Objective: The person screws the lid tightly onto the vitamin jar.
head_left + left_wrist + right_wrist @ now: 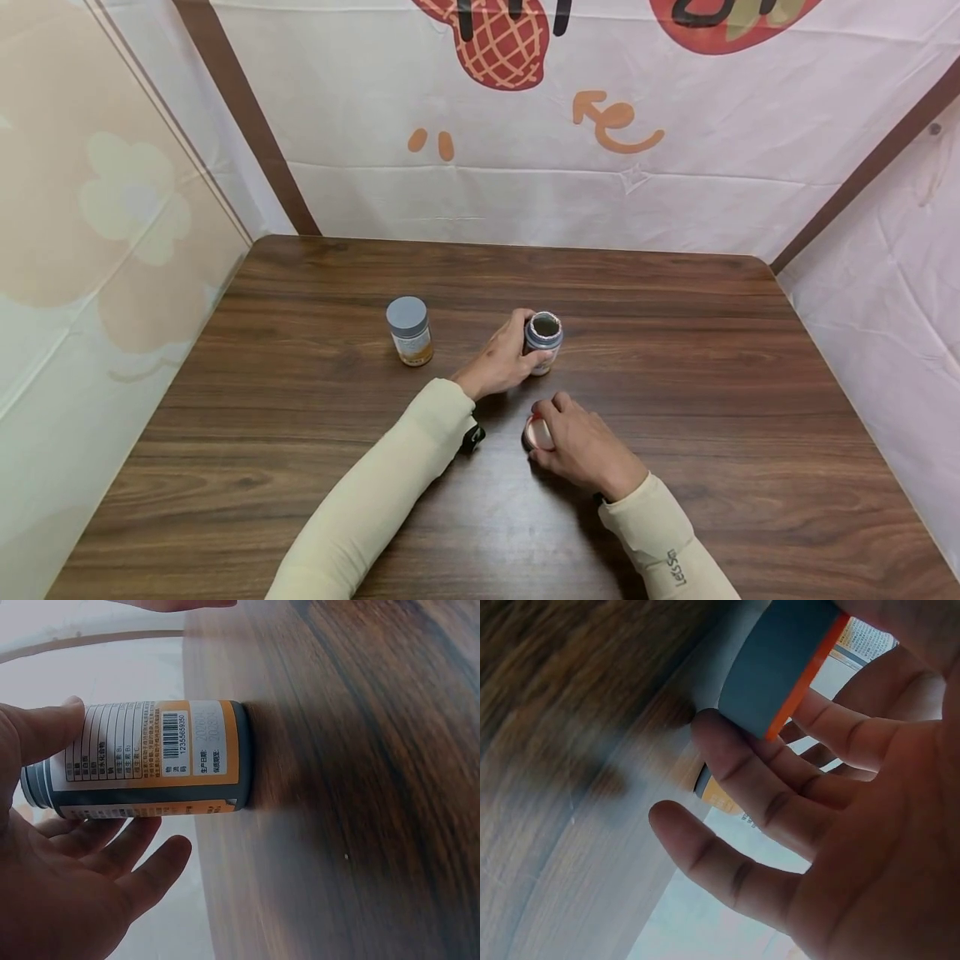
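Note:
My left hand [501,358] grips a small jar [551,353] that stands upright on the table, thumb on one side and fingers round the other. Its mouth is uncovered, with a ragged whitish edge and a dark inside. In the left wrist view the jar [150,761] shows a grey and orange label with a barcode. Nearer the front, my right hand [581,442] pinches a round lid [539,434] by its edge, low over the table, pale inside facing up. The right wrist view shows this lid [780,664] as grey with an orange rim.
A second jar [410,340], with its grey lid on, stands upright to the left of my left hand. The brown wooden table [675,333] reaches back to a printed white cloth [360,192], and more cloth hangs at both sides.

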A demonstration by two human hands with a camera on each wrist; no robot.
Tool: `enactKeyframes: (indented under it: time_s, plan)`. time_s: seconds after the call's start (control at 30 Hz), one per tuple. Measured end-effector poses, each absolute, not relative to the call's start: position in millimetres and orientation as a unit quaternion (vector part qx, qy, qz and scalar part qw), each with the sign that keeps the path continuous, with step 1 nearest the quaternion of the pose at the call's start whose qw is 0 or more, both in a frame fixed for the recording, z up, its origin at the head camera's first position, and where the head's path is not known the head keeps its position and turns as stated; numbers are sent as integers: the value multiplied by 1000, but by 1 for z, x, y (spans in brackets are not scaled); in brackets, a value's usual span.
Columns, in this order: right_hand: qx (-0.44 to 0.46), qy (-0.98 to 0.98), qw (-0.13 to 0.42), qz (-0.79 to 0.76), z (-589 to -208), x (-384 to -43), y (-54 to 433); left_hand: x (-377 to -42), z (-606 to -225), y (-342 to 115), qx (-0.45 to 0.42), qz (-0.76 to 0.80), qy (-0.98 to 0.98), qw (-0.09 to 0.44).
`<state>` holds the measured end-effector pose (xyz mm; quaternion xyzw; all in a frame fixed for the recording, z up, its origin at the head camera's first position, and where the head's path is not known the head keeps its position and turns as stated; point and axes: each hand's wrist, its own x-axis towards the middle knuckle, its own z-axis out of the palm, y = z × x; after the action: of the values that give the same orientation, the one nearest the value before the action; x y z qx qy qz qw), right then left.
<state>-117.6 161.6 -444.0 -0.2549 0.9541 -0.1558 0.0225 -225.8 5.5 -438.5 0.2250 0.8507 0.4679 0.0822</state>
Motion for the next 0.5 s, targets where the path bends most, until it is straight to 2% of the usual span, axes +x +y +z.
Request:
enactKeyframes:
  time_s: [0.3,0.5]
  plan:
    - [-255,950,14,-183,-446,-119,162,-222,-437,-4,229,461,854,79]
    - [-274,941,-28,-198,-448,-120,162,-219,-437,-11,225,457,857,76]
